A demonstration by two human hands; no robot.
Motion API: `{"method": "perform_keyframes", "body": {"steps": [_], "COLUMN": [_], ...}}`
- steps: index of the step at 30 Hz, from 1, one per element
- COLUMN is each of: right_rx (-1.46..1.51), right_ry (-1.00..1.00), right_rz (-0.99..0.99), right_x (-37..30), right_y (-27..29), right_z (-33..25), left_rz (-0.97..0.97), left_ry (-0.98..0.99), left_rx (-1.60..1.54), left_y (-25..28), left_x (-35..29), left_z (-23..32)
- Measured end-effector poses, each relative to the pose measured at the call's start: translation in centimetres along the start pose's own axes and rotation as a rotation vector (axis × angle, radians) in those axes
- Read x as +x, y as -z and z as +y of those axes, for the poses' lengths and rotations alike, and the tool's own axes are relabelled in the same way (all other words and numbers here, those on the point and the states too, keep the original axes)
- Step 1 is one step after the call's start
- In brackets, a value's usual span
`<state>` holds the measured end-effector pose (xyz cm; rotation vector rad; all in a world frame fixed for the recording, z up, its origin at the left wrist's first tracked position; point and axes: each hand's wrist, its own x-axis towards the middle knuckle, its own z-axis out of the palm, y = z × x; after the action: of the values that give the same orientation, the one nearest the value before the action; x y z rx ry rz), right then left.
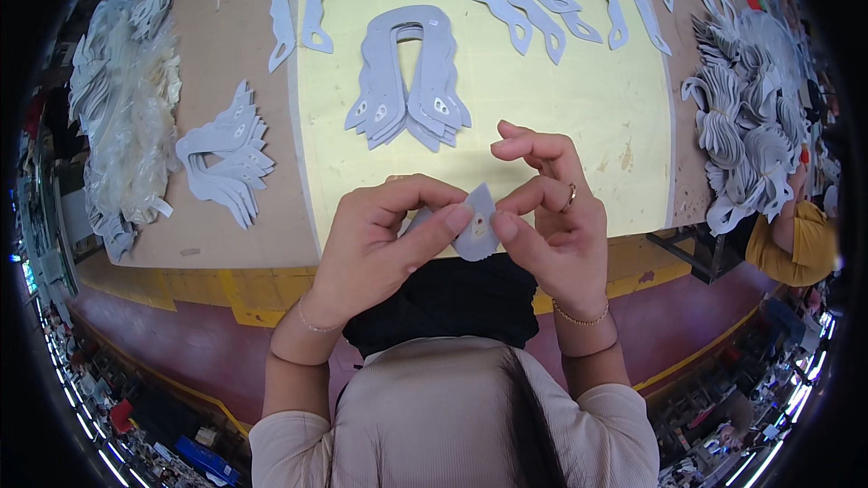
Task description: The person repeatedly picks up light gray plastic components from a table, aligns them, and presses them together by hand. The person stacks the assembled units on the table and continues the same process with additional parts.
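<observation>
My left hand (389,235) pinches a small-looking part of a grey shoe-upper piece (476,233) between thumb and forefinger, close to the table's near edge. Its pointed tip faces up, and small holes show in it; the rest is hidden behind my fingers. My right hand (556,217) has thumb and forefinger closed together at the piece's right edge, with the other fingers raised and bent. Beyond my hands, a stack of grey horseshoe-shaped upper pieces (423,27) lies on the yellow sheet (579,126), its two legs toward me.
Loose grey pieces (529,4) lie along the sheet's far side. A fanned pile (226,158) rests to the left, beside plastic-wrapped bundles (127,126). More bundles (746,126) are heaped at the right edge, near another person's yellow sleeve (800,239).
</observation>
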<state>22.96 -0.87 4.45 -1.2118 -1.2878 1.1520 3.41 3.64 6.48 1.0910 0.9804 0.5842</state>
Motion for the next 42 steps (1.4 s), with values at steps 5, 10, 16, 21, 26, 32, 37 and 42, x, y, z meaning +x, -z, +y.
{"method": "perform_keyframes", "body": {"steps": [5, 10, 16, 21, 26, 32, 37, 42], "right_rx": [-0.010, -0.008, 0.007, 0.159, -0.136, -0.453, -0.787, -0.680], "right_ry": [0.012, 0.003, 0.008, -0.042, 0.146, 0.106, -0.006, -0.309], "right_rz": [0.002, 0.016, 0.047, 0.167, 0.288, 0.329, -0.048, -0.132], "right_x": [-0.1, -0.1, -0.2, -1.0, -3.7, -4.0, -0.8, -0.7], "right_y": [0.0, 0.1, -0.1, 1.0, 5.0, 4.5, 1.4, 0.5], "right_z": [0.0, 0.0, 0.6, 0.7, 3.1, 4.1, 2.9, -0.2], "left_rz": [0.005, -0.004, -0.028, 0.093, 0.303, 0.213, 0.270, 0.094], "left_ry": [0.023, -0.049, -0.304, -0.321, -0.242, -0.304, -0.336, -0.437], "left_rx": [0.053, 0.148, 0.361, 0.356, 0.444, 0.788, 0.994, 0.653], "left_y": [0.1, 0.1, 0.1, 1.4, 4.2, 1.6, -0.8, -0.4], "left_x": [-0.1, 0.1, 0.5, 0.9, -0.3, -0.9, 1.4, 0.8], "left_z": [0.2, -0.1, -1.4, -1.5, -3.2, -6.3, -6.7, -5.9]}}
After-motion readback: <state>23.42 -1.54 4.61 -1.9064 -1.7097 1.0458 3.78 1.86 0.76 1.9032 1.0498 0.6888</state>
